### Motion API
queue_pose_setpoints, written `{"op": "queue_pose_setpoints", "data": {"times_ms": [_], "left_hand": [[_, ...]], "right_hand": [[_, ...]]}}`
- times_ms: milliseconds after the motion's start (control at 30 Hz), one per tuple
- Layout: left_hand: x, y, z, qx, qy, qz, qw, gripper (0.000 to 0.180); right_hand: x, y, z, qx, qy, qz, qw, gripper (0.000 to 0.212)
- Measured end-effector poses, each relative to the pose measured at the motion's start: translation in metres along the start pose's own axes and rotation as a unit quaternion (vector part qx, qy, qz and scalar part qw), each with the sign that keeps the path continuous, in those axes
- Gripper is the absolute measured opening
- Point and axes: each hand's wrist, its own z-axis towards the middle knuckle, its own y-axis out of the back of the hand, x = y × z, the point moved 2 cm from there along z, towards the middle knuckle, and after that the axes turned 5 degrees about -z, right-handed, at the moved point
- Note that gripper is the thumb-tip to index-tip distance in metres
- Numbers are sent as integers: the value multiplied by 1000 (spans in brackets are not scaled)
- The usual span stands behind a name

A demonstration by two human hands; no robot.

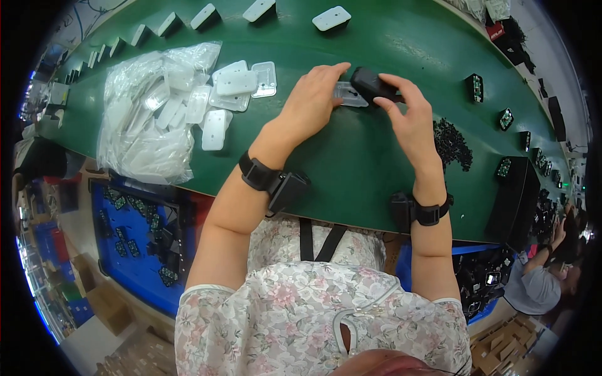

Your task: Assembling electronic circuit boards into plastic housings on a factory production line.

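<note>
Between my hands, over the green table point(351, 163), is a black plastic housing point(369, 83), tilted, with my right hand point(411, 116) closed on its right end by thumb and fingers. Just left of it a clear plastic cover point(351, 95) lies low against the table. My left hand point(311, 97) has its fingers round the left edge of that cover, thumb near its lower corner. Whether the cover touches the housing I cannot tell. Several loose white and clear covers point(237, 83) lie left of my left hand.
A clear plastic bag point(135, 119) full of covers lies at the left. White-topped black units point(331, 19) line the far edge. A pile of small black parts point(453, 144) sits right of my right hand, near open housings with circuit boards point(475, 88) and a black box point(513, 200).
</note>
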Motion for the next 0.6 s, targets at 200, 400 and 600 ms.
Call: {"op": "queue_pose_setpoints", "data": {"times_ms": [200,400,600], "left_hand": [[7,19,0,33,32,-137,990,48],[5,21,-8,85,83,-84,989,50],[1,28,-15,75,53,3,996,45]], "right_hand": [[6,-15,13,62,139,-155,976,32],[8,-17,24,107,174,-173,964,33],[13,-16,32,127,217,-167,953,33]]}}
